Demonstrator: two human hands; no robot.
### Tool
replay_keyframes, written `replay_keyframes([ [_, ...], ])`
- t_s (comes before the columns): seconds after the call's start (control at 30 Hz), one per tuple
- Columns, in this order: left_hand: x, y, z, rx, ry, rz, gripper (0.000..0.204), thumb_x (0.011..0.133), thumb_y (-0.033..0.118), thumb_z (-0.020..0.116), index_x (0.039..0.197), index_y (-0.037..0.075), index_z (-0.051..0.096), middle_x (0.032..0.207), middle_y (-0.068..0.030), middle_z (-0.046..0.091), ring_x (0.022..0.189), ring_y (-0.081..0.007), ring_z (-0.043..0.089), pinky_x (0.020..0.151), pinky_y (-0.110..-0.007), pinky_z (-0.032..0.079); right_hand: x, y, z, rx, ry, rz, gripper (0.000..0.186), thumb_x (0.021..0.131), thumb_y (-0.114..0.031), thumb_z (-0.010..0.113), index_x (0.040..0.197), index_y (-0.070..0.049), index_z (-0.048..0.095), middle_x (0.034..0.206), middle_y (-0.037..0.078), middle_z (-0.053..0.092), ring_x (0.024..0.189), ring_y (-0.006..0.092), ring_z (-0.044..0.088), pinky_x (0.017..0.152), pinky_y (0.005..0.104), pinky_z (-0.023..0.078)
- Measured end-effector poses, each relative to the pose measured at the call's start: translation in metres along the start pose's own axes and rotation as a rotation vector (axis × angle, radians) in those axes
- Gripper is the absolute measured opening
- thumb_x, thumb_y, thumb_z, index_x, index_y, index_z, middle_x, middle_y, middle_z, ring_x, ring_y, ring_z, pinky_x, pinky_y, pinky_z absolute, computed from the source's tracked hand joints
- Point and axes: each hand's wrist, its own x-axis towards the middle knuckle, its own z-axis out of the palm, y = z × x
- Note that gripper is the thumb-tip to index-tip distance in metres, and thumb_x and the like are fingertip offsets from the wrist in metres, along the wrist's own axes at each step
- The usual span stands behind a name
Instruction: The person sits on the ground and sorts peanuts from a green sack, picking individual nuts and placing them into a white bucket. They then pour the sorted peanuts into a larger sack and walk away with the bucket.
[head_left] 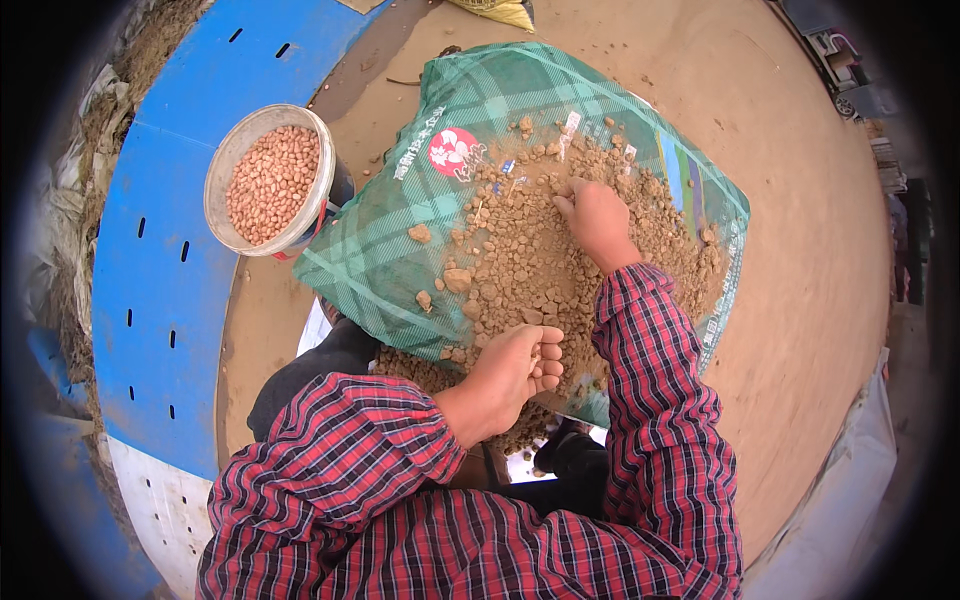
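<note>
A pile of brown soil and clods point(515, 255) is spread over a green plaid sack point(375, 275). At the pile's upper right, my right hand point(602, 222) reaches down with thumb and fingertips drawn together. Whatever it pinches, if anything, is too small to tell. My left hand point(500, 378) is held palm inward over the near edge of the soil, fingers curled. Something small and pale shows inside its fingers, but its kind cannot be made out. Small scraps of white and blue paper point(569, 130) lie in the soil.
To the left stands a white-rimmed bucket point(213, 190) of pinkish shelled peanuts point(275, 180), beside blue slotted panels point(160, 290). Larger clods point(457, 280) dot the sack. A yellow sack point(505, 12) lies at the far edge; a wheeled object point(840, 75) is far right.
</note>
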Motion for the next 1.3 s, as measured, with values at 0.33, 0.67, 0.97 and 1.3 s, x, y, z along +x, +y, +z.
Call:
replay_keyframes([
  [0.33, 0.004, 0.006, -0.003, 0.021, 0.029, 0.027, 0.024, 0.096, 0.02, 0.048, 0.106, 0.0, 0.059, 0.087, -0.0037, 0.057, 0.078, -0.0145, 0.056, 0.073, -0.03, 0.05, -0.003, -0.005, -0.027, 0.697, -0.287, 0.193, 0.02, 0.092, -0.023, 0.055, 0.087, -0.004, 0.058, 0.075, 0.007, 0.06, 0.068, 0.0185, 0.06, 0.06, 0.0327, 0.048],
  [0.67, 0.006, 0.041, 0.0, -0.266, -0.078, 0.156, 0.026, 0.1, 0.024, 0.04, 0.1, 0.001, 0.054, 0.089, -0.0063, 0.053, 0.076, -0.0163, 0.052, 0.073, -0.032, 0.05, -0.086, -0.045, -0.126, 0.621, -0.237, -0.272, 0.029, 0.099, -0.024, 0.049, 0.112, -0.001, 0.06, 0.092, 0.003, 0.061, 0.079, 0.0099, 0.057, 0.068, 0.0267, 0.047],
  [0.97, -0.006, 0.097, -0.021, -0.264, -0.328, 0.329, 0.013, 0.098, 0.012, 0.046, 0.093, 0.002, 0.054, 0.074, -0.0027, 0.046, 0.066, -0.013, 0.044, 0.058, -0.027, 0.041, -0.18, 0.002, -0.078, 0.064, -0.138, -0.273, 0.022, 0.091, -0.015, 0.053, 0.106, 0.0, 0.06, 0.093, 0.019, 0.062, 0.088, 0.0356, 0.062, 0.077, 0.0425, 0.049],
  [1.3, -0.009, 0.096, -0.017, -0.248, -0.223, 0.325, 0.017, 0.099, 0.01, 0.041, 0.1, -0.001, 0.053, 0.08, -0.0068, 0.05, 0.071, -0.0156, 0.047, 0.062, -0.029, 0.044, -0.204, 0.068, -0.047, 0.176, -0.278, 0.129, 0.014, 0.08, -0.012, 0.065, 0.087, -0.001, 0.061, 0.079, 0.016, 0.063, 0.079, 0.0352, 0.063, 0.07, 0.0429, 0.05],
])
